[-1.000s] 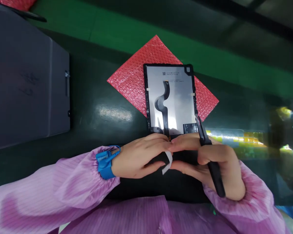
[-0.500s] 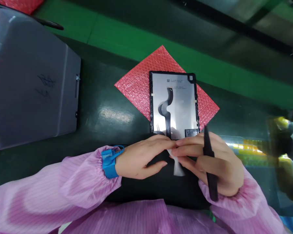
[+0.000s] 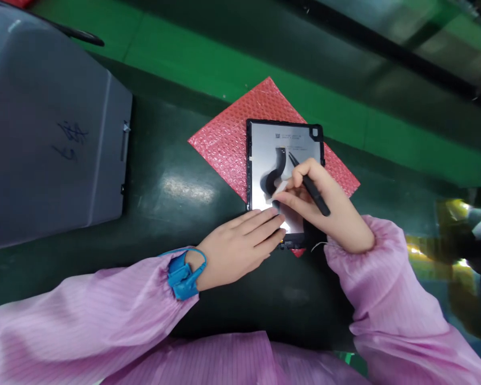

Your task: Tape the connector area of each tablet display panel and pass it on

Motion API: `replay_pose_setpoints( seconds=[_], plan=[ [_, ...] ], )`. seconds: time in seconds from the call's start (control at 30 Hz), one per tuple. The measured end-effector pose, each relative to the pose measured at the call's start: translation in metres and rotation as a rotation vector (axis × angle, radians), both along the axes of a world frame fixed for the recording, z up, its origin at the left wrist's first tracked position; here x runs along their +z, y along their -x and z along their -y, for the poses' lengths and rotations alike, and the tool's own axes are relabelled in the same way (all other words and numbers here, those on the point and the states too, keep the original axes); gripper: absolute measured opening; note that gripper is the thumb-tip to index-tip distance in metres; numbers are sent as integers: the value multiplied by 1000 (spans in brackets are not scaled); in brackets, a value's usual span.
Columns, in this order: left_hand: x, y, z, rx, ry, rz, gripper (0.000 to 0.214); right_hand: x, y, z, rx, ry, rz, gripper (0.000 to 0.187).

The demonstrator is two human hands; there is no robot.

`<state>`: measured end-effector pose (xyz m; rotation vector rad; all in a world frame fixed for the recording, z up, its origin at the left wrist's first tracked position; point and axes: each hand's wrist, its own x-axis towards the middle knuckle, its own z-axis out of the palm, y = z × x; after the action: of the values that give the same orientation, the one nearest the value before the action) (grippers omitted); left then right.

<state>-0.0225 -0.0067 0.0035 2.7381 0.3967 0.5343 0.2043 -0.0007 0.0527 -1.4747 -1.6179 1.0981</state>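
A tablet screen panel lies silver back up in its black frame, with a dark flex cable curving down it. My left hand rests flat, its fingers stretched over the panel's lower left edge. Above the panel's middle, my right hand pinches a small white wipe against the silver back beside the cable. Black tweezers are also tucked in this hand, tips toward the upper left. The right hand covers part of the panel's right side.
Red bubble wrap lies under the panel. A grey plastic bin stands at the left. On my left wrist sits a blue wrist strap. Yellow reflective items are at the right, blurred.
My right hand has moved up from the panel's lower edge onto its middle, carrying the wipe and tweezers. My left hand has come away from it and flattened at the panel's lower edge.
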Motion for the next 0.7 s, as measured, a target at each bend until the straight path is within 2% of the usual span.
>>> replay_pose_setpoints(
  seconds=[0.1,0.2,0.4,0.7],
  plan=[
    [-2,-1,0,-7,-31,-14,39,-5,2,-10,42,-1,67,30],
    [-2,0,-1,-7,-65,-41,39,-3,3,-15,61,5,125,30],
    [-1,1,-1,-13,-80,-67,42,3,6,-19,74,19,119,41],
    [0,1,0,-5,-82,-59,41,-2,5,-24,75,-10,119,42]
  ],
)
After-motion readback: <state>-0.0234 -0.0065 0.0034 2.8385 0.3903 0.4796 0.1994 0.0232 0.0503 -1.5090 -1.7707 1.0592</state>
